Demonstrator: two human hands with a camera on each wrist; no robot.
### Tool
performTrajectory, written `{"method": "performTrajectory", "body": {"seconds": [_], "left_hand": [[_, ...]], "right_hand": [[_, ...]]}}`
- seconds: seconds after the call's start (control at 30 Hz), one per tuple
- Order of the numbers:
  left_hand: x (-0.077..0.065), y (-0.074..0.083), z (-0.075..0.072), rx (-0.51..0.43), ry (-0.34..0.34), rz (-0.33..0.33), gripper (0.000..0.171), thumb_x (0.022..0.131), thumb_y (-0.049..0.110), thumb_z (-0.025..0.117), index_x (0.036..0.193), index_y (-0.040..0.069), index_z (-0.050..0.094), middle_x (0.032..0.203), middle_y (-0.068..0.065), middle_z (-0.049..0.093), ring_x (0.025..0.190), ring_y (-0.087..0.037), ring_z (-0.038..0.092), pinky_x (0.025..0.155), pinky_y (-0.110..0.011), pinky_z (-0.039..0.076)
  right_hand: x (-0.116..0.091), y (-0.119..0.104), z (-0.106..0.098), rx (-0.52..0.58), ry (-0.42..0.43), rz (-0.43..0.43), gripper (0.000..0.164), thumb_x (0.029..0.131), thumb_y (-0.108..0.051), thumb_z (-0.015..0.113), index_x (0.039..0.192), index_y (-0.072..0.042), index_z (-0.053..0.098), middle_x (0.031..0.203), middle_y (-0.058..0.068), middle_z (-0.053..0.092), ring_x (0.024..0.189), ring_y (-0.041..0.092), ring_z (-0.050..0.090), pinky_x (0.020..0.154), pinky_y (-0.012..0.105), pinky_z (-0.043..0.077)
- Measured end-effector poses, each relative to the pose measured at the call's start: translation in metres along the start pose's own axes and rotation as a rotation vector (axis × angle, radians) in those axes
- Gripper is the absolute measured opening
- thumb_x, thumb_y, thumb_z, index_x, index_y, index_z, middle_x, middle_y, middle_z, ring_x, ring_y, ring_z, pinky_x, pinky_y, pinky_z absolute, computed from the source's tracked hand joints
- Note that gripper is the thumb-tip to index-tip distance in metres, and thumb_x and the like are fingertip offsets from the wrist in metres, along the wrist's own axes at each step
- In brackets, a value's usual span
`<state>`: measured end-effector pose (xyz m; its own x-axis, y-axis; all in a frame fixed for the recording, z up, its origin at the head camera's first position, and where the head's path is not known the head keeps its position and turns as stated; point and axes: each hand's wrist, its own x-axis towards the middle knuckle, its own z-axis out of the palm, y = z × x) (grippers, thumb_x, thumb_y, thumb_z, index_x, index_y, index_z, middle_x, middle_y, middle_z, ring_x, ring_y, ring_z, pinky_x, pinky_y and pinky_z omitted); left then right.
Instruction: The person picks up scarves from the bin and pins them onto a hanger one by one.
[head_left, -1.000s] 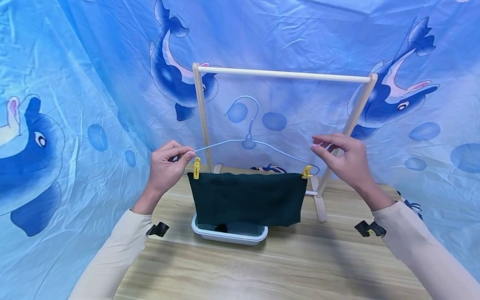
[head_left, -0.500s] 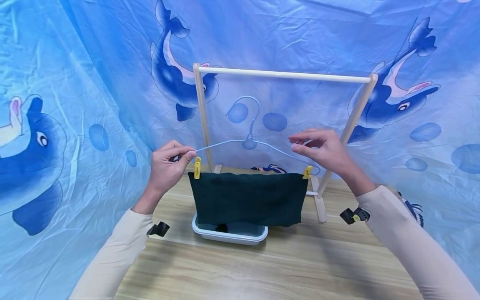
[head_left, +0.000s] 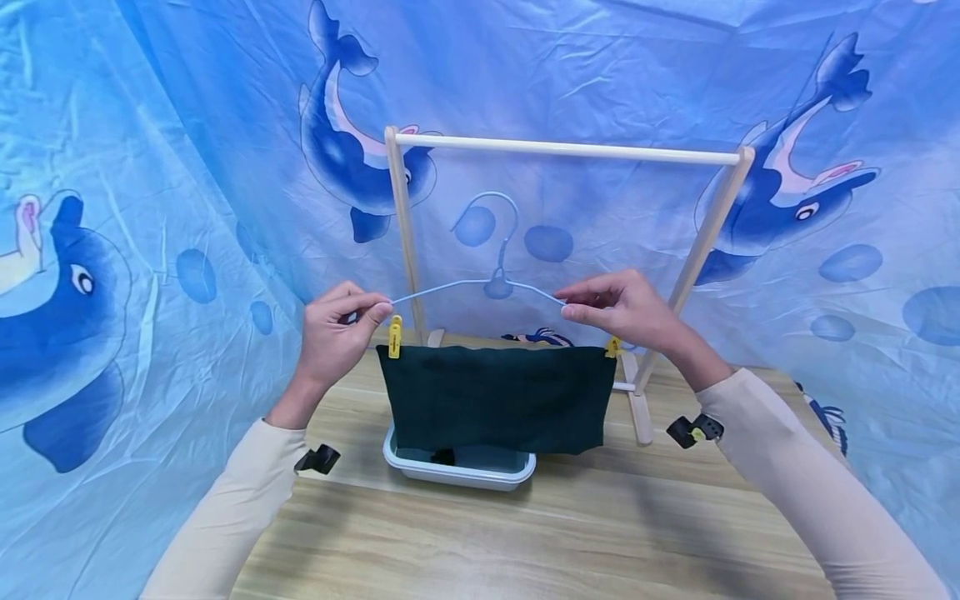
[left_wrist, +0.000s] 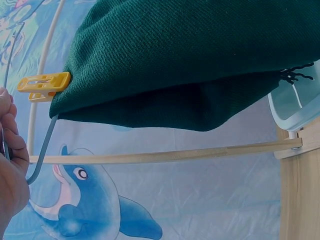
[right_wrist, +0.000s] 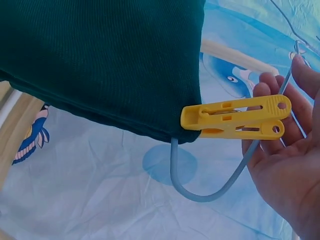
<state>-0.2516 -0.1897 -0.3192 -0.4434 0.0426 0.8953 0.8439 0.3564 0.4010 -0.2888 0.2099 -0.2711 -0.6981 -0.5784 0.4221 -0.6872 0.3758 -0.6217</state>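
A light-blue wire hanger [head_left: 450, 286] is held up in front of me, its hook free in the air. My left hand [head_left: 333, 333] pinches its left shoulder between thumb and fingers. On the right shoulder, closer to the hook, my right hand [head_left: 622, 308] pinches the wire. A dark green cloth [head_left: 498, 400] is folded over the hanger's bottom bar and hangs down. One yellow clothespin [left_wrist: 45, 84] clips its left top corner; another yellow clothespin [right_wrist: 235, 112] clips the right corner, beside my right fingers.
Behind the hanger stands a wooden rack with a pale top rail [head_left: 566, 148]. A light-blue basin [head_left: 468, 477], holding something dark, sits on the wood-grain table [head_left: 450, 542], partly behind the cloth. A dolphin-print curtain [head_left: 622, 75] surrounds the table.
My right hand has moved left from beyond the right clothespin and now pinches the hanger's right shoulder. The left hand, hanger and cloth stay nearly where they were.
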Motion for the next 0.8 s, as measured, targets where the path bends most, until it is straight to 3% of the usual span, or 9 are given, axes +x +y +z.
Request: {"method": "performTrajectory", "body": {"seconds": [0.3,0.53,0.8], "left_hand": [[0.0001,-0.0016,-0.0015,0.033,-0.012,-0.012,0.016,0.079,-0.016,0.078,0.09,-0.005,0.079,0.071,-0.008,0.058,0.062,-0.007,0.042,0.055,-0.019,0.028],[0.0001,-0.0005,-0.0008,0.058,-0.028,-0.041,0.012,0.083,-0.009,0.079,0.092,-0.002,0.081,0.072,-0.008,0.06,0.062,-0.008,0.042,0.054,-0.022,0.029],[-0.0011,-0.0005,0.0001,0.094,-0.049,-0.04,0.012,0.083,-0.007,0.08,0.092,0.0,0.081,0.075,-0.007,0.064,0.067,-0.008,0.05,0.057,-0.021,0.036]], "right_hand": [[0.0004,0.0019,-0.0006,0.067,-0.002,-0.032,0.016,0.097,-0.002,0.068,0.109,0.003,0.077,0.096,0.016,0.076,0.078,0.01,0.071,0.071,0.023,0.057],[0.0002,0.0034,-0.0044,0.145,-0.005,-0.043,0.017,0.098,-0.002,0.066,0.108,0.009,0.075,0.094,-0.008,0.076,0.08,0.009,0.072,0.074,0.024,0.059],[-0.0012,0.0055,-0.0003,0.187,-0.002,-0.056,0.02,0.099,-0.002,0.065,0.106,0.016,0.072,0.092,-0.009,0.075,0.079,0.009,0.07,0.076,0.022,0.058]]}}
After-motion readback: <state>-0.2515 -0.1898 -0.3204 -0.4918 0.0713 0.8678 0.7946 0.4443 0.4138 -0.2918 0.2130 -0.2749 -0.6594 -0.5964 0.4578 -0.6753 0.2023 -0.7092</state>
